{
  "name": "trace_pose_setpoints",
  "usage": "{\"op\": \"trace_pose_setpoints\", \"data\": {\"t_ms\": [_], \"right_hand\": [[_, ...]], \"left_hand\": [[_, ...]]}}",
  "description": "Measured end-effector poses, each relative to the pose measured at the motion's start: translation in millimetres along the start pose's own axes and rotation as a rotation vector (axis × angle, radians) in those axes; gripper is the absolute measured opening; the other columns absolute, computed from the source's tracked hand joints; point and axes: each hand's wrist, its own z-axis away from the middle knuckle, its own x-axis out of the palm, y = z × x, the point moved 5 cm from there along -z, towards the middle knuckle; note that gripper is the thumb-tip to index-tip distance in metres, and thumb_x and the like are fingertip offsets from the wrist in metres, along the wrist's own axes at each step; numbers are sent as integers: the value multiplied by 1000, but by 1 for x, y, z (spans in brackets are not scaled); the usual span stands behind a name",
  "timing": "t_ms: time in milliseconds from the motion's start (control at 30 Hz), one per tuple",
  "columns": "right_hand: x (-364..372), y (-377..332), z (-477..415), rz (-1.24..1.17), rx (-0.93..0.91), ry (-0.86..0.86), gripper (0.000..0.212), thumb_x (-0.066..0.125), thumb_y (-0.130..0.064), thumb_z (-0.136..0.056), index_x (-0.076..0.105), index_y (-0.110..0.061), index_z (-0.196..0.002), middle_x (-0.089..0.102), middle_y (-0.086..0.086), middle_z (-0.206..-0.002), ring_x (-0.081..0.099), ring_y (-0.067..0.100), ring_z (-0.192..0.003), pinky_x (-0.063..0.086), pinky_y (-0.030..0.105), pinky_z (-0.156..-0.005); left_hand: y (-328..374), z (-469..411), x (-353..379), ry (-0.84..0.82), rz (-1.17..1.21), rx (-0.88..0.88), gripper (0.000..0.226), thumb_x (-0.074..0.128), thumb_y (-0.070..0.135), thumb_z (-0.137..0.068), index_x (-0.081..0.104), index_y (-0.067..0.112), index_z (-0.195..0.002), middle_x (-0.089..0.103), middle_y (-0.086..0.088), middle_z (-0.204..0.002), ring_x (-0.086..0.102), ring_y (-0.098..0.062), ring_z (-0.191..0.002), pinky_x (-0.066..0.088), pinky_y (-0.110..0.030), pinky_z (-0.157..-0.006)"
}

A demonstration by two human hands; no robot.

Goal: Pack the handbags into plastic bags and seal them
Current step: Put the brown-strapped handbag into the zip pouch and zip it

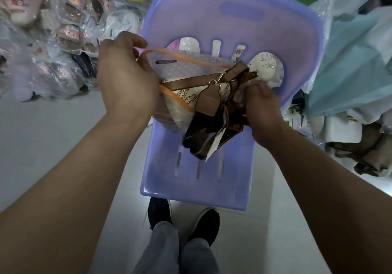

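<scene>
A clear plastic bag (186, 64) with an orange zip rim is held open above the seat of a purple plastic chair (197, 172). A cream handbag (184, 97) with a brown pattern sits partly inside the bag. Its brown straps (214, 121) with gold clasps and a white tag hang out over the rim. My left hand (125, 76) grips the bag's orange rim on the left side. My right hand (263, 108) holds the bundled straps on the right.
Piles of bagged soft toys (63, 40) fill the left. A teal plastic bag (352, 65) and more packed goods lie on the right. My feet in dark shoes (182, 218) stand on the pale floor just before the chair.
</scene>
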Motion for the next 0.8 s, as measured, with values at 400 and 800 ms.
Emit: {"op": "trace_pose_setpoints", "data": {"t_ms": [400,800], "right_hand": [[14,12,2,-445,436,-103,42,36,-6,-107,48,3,-146,63,15,-95,64,25,-74,58,31,-56],[11,37,-4,-247,373,6,37,53,-31,-105,55,-14,-139,69,14,-123,72,32,-99,64,52,-78]], "left_hand": [[38,107,64,-280,34,81,31,58,55,-81,52,29,-96,55,11,-95,56,-20,-96,48,-36,-76],[16,161,111,-125,154,-207,89,77,60,-58,45,11,-126,41,-8,-122,39,-29,-113,33,-34,-99]]}}
